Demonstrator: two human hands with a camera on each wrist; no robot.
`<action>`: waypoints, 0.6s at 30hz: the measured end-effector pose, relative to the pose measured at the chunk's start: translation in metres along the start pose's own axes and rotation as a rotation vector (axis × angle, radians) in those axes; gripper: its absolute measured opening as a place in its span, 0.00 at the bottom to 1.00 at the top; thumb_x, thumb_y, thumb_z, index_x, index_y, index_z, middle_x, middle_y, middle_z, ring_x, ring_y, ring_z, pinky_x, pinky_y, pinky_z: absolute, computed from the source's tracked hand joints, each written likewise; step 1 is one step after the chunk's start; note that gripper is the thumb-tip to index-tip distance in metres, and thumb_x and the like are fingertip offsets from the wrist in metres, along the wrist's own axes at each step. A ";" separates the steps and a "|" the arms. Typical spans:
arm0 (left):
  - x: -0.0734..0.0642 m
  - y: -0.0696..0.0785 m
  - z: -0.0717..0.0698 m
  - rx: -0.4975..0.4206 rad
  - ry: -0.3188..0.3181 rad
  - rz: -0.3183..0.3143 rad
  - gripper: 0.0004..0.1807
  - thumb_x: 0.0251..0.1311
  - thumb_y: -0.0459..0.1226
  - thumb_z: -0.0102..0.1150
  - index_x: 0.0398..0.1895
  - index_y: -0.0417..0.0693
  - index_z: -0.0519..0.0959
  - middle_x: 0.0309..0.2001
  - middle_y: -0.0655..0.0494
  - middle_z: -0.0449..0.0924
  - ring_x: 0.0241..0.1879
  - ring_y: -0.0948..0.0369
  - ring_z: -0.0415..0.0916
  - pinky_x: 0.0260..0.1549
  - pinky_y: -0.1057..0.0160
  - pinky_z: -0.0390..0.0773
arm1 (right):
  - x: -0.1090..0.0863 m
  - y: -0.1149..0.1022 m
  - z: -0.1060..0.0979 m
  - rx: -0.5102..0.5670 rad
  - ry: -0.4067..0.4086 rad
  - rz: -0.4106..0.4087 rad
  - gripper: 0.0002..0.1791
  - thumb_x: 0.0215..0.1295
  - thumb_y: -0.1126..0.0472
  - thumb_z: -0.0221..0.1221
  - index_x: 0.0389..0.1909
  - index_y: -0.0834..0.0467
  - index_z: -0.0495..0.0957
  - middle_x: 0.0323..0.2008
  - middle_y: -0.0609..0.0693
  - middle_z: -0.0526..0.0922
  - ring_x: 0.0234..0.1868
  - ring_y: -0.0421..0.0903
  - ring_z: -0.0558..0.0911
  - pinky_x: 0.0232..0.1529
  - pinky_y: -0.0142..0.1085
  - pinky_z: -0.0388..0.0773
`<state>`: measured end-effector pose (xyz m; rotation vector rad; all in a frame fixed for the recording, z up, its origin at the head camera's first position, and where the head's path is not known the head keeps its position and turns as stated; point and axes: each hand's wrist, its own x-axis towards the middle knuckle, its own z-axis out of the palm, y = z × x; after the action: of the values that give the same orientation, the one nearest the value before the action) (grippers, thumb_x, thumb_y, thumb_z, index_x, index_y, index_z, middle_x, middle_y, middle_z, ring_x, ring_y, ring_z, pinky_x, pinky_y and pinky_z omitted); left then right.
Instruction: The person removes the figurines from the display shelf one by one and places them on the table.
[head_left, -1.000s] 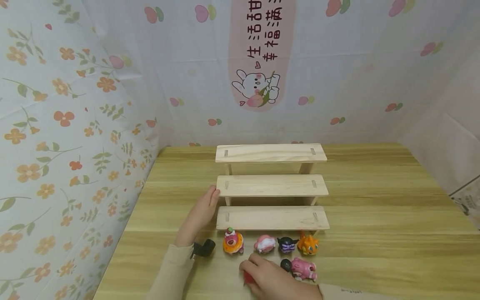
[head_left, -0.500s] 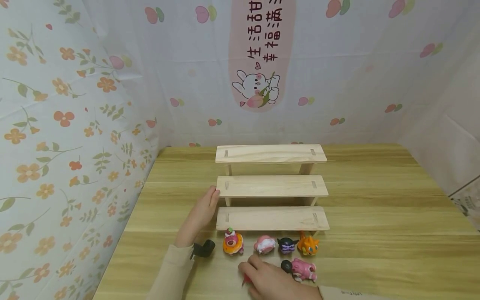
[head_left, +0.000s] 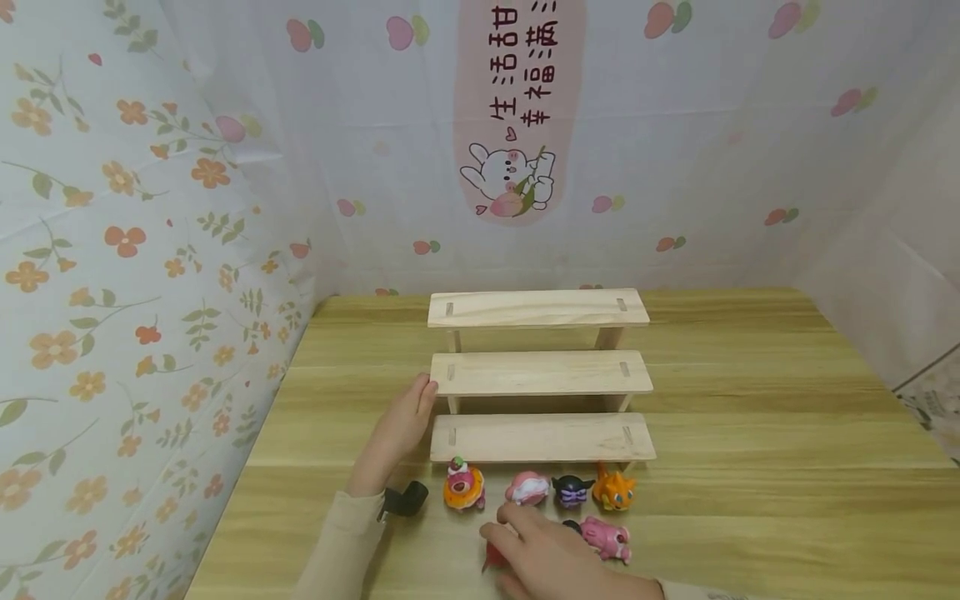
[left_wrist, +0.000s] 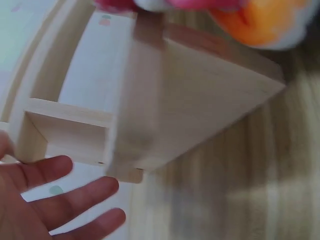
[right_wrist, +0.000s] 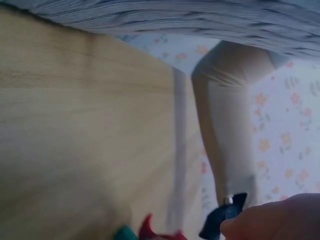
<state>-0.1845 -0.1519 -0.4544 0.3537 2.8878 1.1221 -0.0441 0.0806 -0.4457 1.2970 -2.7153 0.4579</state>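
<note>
My left hand is at the left end of a three-tier wooden display shelf, holding the middle board's edge. The left wrist view shows the board's corner between thumb and index, other fingers spread. Near the front edge, my right hand curls around a small red toy figure, mostly covered by the fingers. Its red pointed tips appear in the right wrist view beside a green bit. Between hand and shelf lie a pink-and-white figure and a black figure with a purple bow.
An orange figure stands right of the black one; a pink figure lies nearer. A bear in an orange ring sits at the shelf's front left. A black wrist device is on the left sleeve. Floral cloth hangs at left.
My right hand shifts and turns slightly over the red figure, which stays about where it was. My left hand keeps its place on the shelf. The head view tilts a little.
</note>
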 end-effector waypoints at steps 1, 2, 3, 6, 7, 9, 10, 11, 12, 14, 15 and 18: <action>0.000 0.000 -0.001 0.014 0.003 0.001 0.17 0.76 0.47 0.32 0.45 0.46 0.68 0.31 0.50 0.71 0.35 0.53 0.72 0.36 0.52 0.74 | -0.001 0.001 -0.003 -0.007 0.020 -0.007 0.23 0.53 0.55 0.65 0.51 0.53 0.74 0.44 0.46 0.74 0.41 0.40 0.74 0.31 0.27 0.74; -0.001 0.001 -0.003 0.017 0.004 0.000 0.17 0.76 0.47 0.33 0.45 0.46 0.69 0.31 0.50 0.72 0.35 0.53 0.72 0.36 0.52 0.74 | -0.001 0.002 -0.005 -0.016 0.040 -0.010 0.23 0.52 0.55 0.65 0.50 0.54 0.75 0.45 0.47 0.75 0.43 0.41 0.74 0.35 0.29 0.76; -0.001 0.001 -0.004 0.023 0.006 0.003 0.16 0.75 0.46 0.34 0.45 0.46 0.69 0.31 0.50 0.72 0.34 0.53 0.71 0.36 0.53 0.73 | -0.002 0.003 -0.008 -0.032 0.069 -0.015 0.22 0.52 0.54 0.66 0.49 0.54 0.76 0.46 0.47 0.75 0.45 0.42 0.74 0.39 0.31 0.77; -0.003 0.001 -0.008 0.026 0.021 0.002 0.17 0.75 0.46 0.37 0.46 0.44 0.71 0.34 0.49 0.74 0.36 0.53 0.72 0.38 0.52 0.73 | -0.005 0.008 -0.015 -0.072 0.125 -0.001 0.23 0.50 0.53 0.67 0.48 0.53 0.77 0.49 0.46 0.75 0.50 0.42 0.71 0.48 0.36 0.76; -0.004 0.001 -0.009 0.029 0.030 -0.002 0.17 0.74 0.46 0.37 0.47 0.43 0.72 0.37 0.48 0.76 0.39 0.52 0.73 0.41 0.51 0.74 | -0.005 0.010 -0.017 -0.079 0.141 0.010 0.23 0.49 0.54 0.68 0.48 0.52 0.77 0.50 0.46 0.75 0.51 0.43 0.70 0.50 0.37 0.75; -0.007 -0.001 -0.011 0.033 0.041 0.000 0.20 0.74 0.46 0.39 0.50 0.39 0.73 0.44 0.45 0.77 0.45 0.49 0.74 0.48 0.49 0.74 | -0.008 0.015 -0.022 -0.107 0.177 0.042 0.24 0.46 0.54 0.69 0.48 0.51 0.77 0.52 0.47 0.75 0.54 0.45 0.70 0.52 0.41 0.74; -0.009 -0.001 -0.012 0.034 0.044 -0.003 0.21 0.74 0.46 0.39 0.52 0.38 0.72 0.49 0.43 0.76 0.50 0.47 0.73 0.52 0.48 0.72 | -0.009 0.018 -0.024 -0.123 0.196 0.058 0.26 0.45 0.54 0.70 0.48 0.52 0.77 0.53 0.48 0.74 0.54 0.47 0.70 0.52 0.42 0.74; -0.011 -0.002 -0.013 0.037 0.045 -0.001 0.22 0.74 0.46 0.39 0.54 0.37 0.72 0.54 0.40 0.74 0.55 0.45 0.71 0.57 0.47 0.69 | -0.010 0.021 -0.026 -0.131 0.222 0.074 0.26 0.45 0.55 0.69 0.48 0.52 0.77 0.54 0.51 0.75 0.56 0.49 0.70 0.53 0.44 0.73; -0.013 -0.002 -0.014 0.047 0.044 0.002 0.24 0.74 0.47 0.40 0.56 0.36 0.71 0.58 0.38 0.72 0.60 0.43 0.68 0.59 0.45 0.67 | -0.012 0.024 -0.027 -0.138 0.249 0.088 0.22 0.50 0.53 0.67 0.48 0.53 0.77 0.54 0.52 0.75 0.56 0.51 0.70 0.53 0.45 0.72; -0.018 -0.003 -0.017 0.056 0.034 0.008 0.26 0.73 0.48 0.40 0.60 0.35 0.69 0.65 0.36 0.64 0.66 0.40 0.60 0.63 0.41 0.60 | -0.014 0.031 -0.031 -0.146 0.308 0.111 0.17 0.63 0.48 0.59 0.46 0.54 0.78 0.54 0.56 0.76 0.57 0.55 0.71 0.54 0.49 0.70; -0.019 -0.003 -0.019 0.067 0.027 0.014 0.27 0.73 0.48 0.40 0.62 0.36 0.69 0.68 0.35 0.60 0.67 0.38 0.57 0.64 0.39 0.58 | -0.015 0.034 -0.033 -0.139 0.333 0.124 0.19 0.68 0.45 0.52 0.46 0.56 0.78 0.54 0.57 0.76 0.57 0.57 0.71 0.54 0.50 0.69; -0.025 0.000 -0.026 0.111 0.010 0.027 0.29 0.73 0.50 0.39 0.67 0.39 0.65 0.72 0.36 0.50 0.69 0.35 0.50 0.62 0.34 0.54 | -0.017 0.045 -0.040 -0.123 0.387 0.166 0.34 0.71 0.38 0.31 0.44 0.58 0.78 0.53 0.60 0.77 0.57 0.60 0.71 0.54 0.54 0.67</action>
<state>-0.1629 -0.1745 -0.4364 0.3931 2.9698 0.9725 -0.0696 0.1320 -0.4219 0.8522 -2.4852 0.4899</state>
